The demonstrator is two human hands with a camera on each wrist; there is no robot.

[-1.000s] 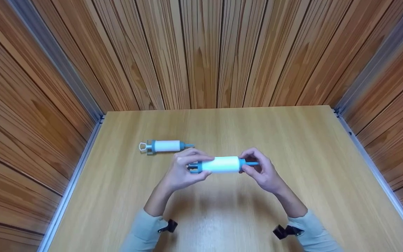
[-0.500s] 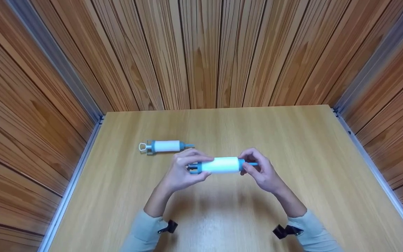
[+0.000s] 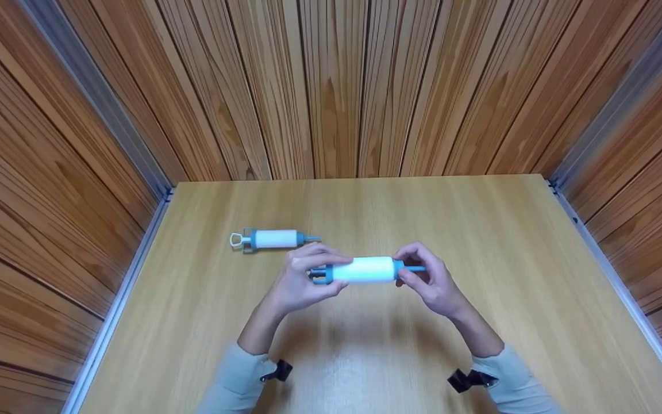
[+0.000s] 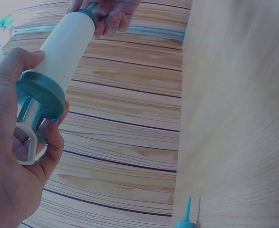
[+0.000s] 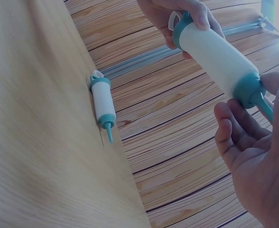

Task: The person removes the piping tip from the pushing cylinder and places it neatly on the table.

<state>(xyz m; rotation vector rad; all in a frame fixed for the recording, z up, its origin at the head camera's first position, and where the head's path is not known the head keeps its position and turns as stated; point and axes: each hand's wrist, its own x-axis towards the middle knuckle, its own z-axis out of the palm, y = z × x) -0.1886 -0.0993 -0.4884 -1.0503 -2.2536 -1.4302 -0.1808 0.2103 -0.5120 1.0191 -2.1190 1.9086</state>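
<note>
Clearly, in the head view, a large white-barrelled syringe with teal ends (image 3: 370, 270) spanned from your left hand (image 3: 299, 283) to your right hand (image 3: 435, 284) above the pale wood counter (image 3: 451, 218), long axis left to right, slim teal nozzle (image 3: 415, 268) pointing right. Just beyond your left hand, a second white-and-teal syringe (image 3: 275, 238) lay nearly parallel on the counter. In the left wrist view, your left hand gripped round the teal collar (image 4: 42, 90), a pale ring handle (image 4: 33, 149) near the palm. In the right wrist view, your right hand pinched the teal nozzle cap (image 5: 247, 90).
</note>
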